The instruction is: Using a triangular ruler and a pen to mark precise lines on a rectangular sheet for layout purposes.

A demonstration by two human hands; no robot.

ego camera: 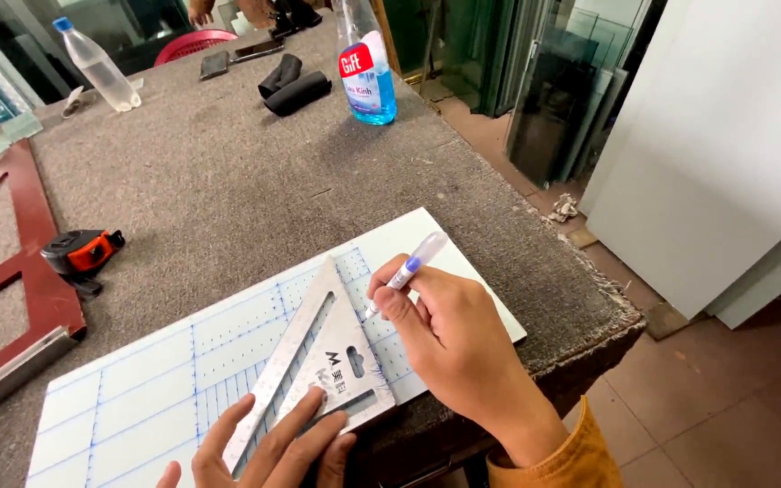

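Head view: my right hand [449, 330] grips a pen [406, 268], tip down against the right edge of the metal square [318, 361]. My left hand [268, 447] lies open, fingers pressing the square's near corner flat on the white sheet [128, 389]. That edge runs away from me toward the apex, so the pen sits just right of it, nearer my right hand.
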